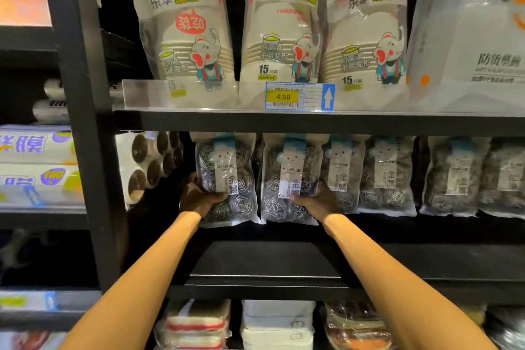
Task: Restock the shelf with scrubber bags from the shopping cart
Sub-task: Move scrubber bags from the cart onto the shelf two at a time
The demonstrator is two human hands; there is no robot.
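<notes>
1. Two bags held: my left hand [199, 199] grips the left scrubber bag [227, 170], my right hand [314, 203] the neighbouring scrubber bag [289, 176], both upright on the middle shelf [270, 261].
2. Fingers [297, 199] curl round each bag, mostly hidden behind it.

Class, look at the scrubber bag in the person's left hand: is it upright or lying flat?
Upright. The scrubber bag stands label facing out, top edge uppermost; the left hand grips its lower side.
</notes>
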